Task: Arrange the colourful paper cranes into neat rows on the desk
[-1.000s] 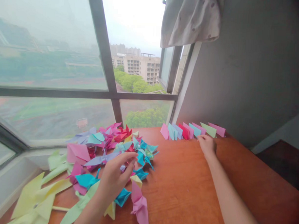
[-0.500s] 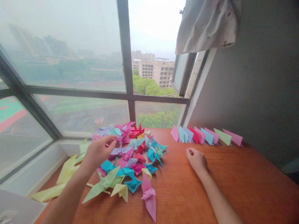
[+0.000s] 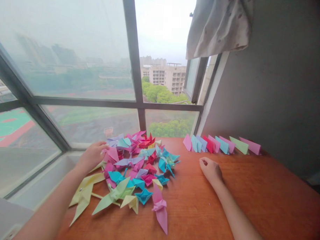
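Note:
At the left edge of a pile of folded paper cranes (image 3: pixel 131 161) is my left hand (image 3: pixel 92 156). Its fingertips are drawn together against a pink origami piece (image 3: pixel 112 154), partly hidden by the hand. Just below that arm lies a large yellow paper crane (image 3: pixel 86 190). A light green crane (image 3: pixel 114 193) and a long pink crane (image 3: pixel 159 205) lie at the pile's front. My right hand (image 3: pixel 210 170) rests on the wooden table (image 3: pixel 198 212) as a loose fist, apart from the paper, with nothing visible in it.
Folded paper pieces (image 3: pixel 222 145) in several colours stand in a row along the back right, by the grey wall (image 3: pixel 271 75). Behind the table rise framed windows (image 3: pixel 85 75), one swung open. A spotted curtain (image 3: pixel 219 27) hangs above.
My left hand has moved left and slightly down, uncovering the pink origami. The yellow paper beside my left arm has shifted right and changed position. My right hand has stayed still.

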Demonstrator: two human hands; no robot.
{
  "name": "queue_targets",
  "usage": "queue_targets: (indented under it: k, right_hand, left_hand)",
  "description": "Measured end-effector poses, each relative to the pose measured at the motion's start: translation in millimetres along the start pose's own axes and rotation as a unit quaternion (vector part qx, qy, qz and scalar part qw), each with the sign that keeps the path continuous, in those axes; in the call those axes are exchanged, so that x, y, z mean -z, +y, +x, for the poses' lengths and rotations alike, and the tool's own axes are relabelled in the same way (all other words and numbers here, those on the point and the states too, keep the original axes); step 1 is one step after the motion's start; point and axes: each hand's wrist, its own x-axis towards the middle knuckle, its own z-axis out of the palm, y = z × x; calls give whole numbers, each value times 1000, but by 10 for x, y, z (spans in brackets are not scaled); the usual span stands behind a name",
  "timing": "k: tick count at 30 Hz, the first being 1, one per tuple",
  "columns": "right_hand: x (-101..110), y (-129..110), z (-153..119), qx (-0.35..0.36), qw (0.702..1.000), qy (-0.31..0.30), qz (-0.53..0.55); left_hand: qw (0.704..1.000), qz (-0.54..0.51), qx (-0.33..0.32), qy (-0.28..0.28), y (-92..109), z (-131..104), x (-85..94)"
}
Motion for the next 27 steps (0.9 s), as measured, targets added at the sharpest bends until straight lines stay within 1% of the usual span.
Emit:
queue_targets:
  k: [2,4,7,8,9,10,11,13,16,19,21,24,27]
  right_hand:
    - [4,-4,-4,-1,1000,0,1]
    - [10,-9,-9,0,1000,1,3]
    - [20,-13,-18,3,1000,4,10]
    - [23,-15,-21,6,1000,5,13]
    - [26,-20,-24,11,1000,6,18]
    - [28,-27,-27,17,1000,6,25]
    - [30,-40,-31,26,999,5,34]
    - [34,-81,-46,48,997,3,54]
    - [52,-188,-96,115,986,-6,118]
    - [77,-320,-175,191,959,-20,209]
    - [90,-398,-228,216,945,-35,244]
    - [105,-483,-295,233,931,-66,272]
    - [140,-544,-350,246,914,-102,306]
  left_hand:
    - [1000,7,-3,11,-35,20,48]
    - [999,17,3,31,-51,14,147]
    - [995,31,17,95,33,-40,358]
    - [991,32,19,129,102,-65,431]
    - [988,30,17,151,193,-91,499]
    - [987,26,9,160,303,-115,558]
    - [984,14,4,180,430,-136,605]
    - [982,-5,-21,189,715,-165,654]
    - [982,-40,-76,166,1164,-178,622]
    - [978,-81,-124,148,1583,-174,517]
    - [974,-100,-156,130,1827,-180,441]
    - [967,-121,-203,93,2115,-221,338]
    - [964,-134,-224,53,2293,-300,241]
